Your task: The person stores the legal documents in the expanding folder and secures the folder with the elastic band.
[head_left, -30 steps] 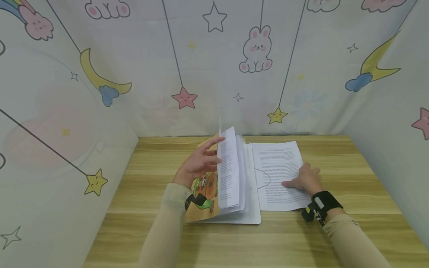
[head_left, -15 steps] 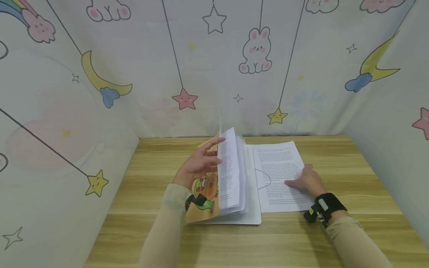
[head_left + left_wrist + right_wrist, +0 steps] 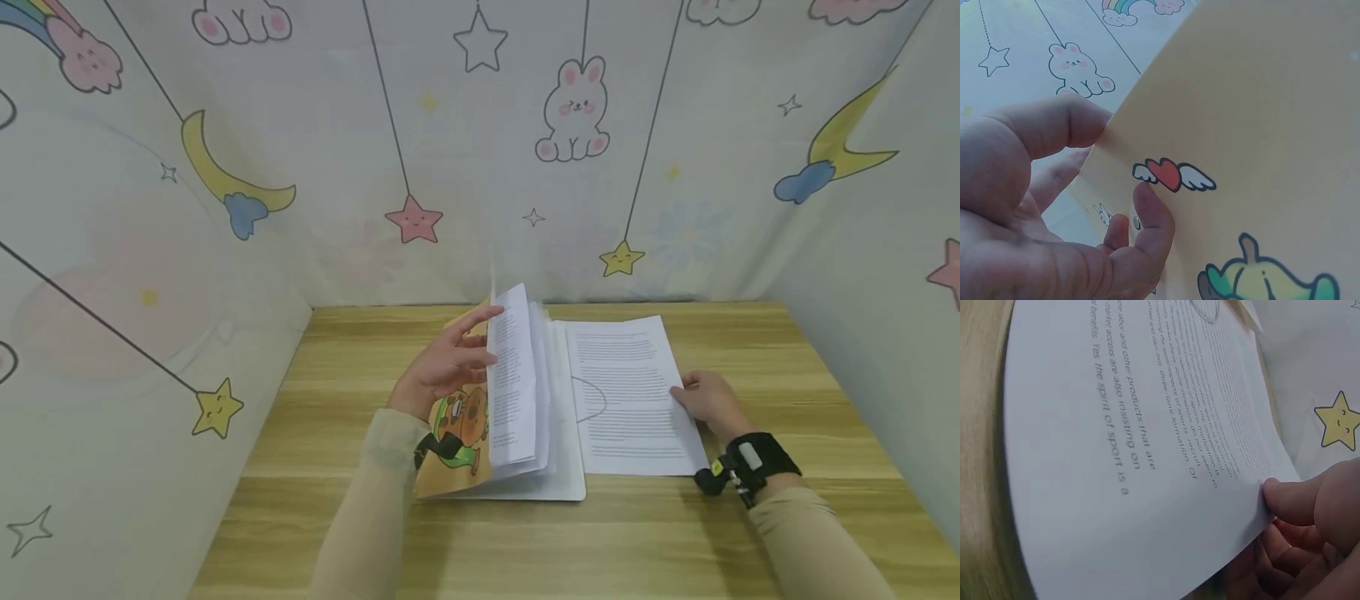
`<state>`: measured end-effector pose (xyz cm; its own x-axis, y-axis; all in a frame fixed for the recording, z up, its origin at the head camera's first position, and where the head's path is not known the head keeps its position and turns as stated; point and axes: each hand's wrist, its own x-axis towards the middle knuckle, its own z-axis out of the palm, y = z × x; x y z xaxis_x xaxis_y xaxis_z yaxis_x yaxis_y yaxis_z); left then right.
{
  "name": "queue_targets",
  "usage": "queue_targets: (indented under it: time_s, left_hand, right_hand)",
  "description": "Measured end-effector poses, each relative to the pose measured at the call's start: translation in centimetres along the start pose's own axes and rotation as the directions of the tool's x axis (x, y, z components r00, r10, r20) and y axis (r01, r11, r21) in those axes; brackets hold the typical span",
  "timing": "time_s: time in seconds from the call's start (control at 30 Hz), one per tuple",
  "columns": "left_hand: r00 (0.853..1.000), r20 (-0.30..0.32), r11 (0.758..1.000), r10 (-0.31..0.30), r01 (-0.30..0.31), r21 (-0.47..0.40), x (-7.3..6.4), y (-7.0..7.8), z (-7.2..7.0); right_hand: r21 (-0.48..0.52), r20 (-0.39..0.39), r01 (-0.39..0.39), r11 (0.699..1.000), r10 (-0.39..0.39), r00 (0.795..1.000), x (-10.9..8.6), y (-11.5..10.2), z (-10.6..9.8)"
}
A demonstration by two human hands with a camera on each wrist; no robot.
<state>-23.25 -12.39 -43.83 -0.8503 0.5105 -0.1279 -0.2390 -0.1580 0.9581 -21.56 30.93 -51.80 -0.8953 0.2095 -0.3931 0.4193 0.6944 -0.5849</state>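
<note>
In the head view, my left hand grips the raised leaves of a document folder, its fingertips at the edge of the standing printed pages. The left wrist view shows the folder's orange cover, printed with a winged red heart, with fingers on both sides of its edge. To the right, a printed sheet of paper lies beside the folder's spine side. My right hand pinches the sheet's right edge, thumb on top and fingers curled underneath. In the right wrist view, that edge of the sheet bends upward slightly.
Everything rests on a wood-grain table. A white curtain with cartoon stars, moons and rabbits encloses it at the back and both sides. A thin curved line shows over the sheet's left part.
My right hand has slid right, from lying over the sheet to pinching its right edge. My left hand and the folder have stayed in place.
</note>
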Motion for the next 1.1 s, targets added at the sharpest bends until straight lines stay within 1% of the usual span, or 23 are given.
queue_targets:
  time_s: [0.17, 0.43, 0.7, 0.97, 1.1]
  left_hand:
    - [1.000, -0.001, 1.000, 0.000, 0.000, 0.003, 0.1, 0.1, 0.0]
    - [1.000, -0.003, 1.000, -0.004, 0.004, -0.003, 0.1, -0.1, -0.1]
    - [1.000, 0.002, 1.000, -0.001, 0.001, -0.009, 0.0, -0.1, -0.2]
    - [1.000, 0.013, 1.000, 0.011, -0.010, -0.021, -0.1, 0.2, -0.3]
    - [1.000, 0.011, 1.000, 0.014, -0.013, -0.023, -0.2, 0.2, -0.3]
  right_hand:
    - [0.055, -0.024, -0.006, 0.998, 0.007, 1.000, 0.1, 0.6, -0.3]
    - [0.087, -0.108, 0.097, 0.991, -0.087, 0.990, -0.5, 1.9, -0.6]
    - [0.072, -0.177, 0.138, 0.988, -0.124, 0.976, -0.6, 3.1, -0.7]
    - [0.108, -0.221, 0.144, 0.984, -0.118, 0.968, -0.6, 4.0, -1.6]
    - [0.134, -0.231, 0.116, 0.984, -0.083, 0.970, -1.0, 4.4, -2.3]
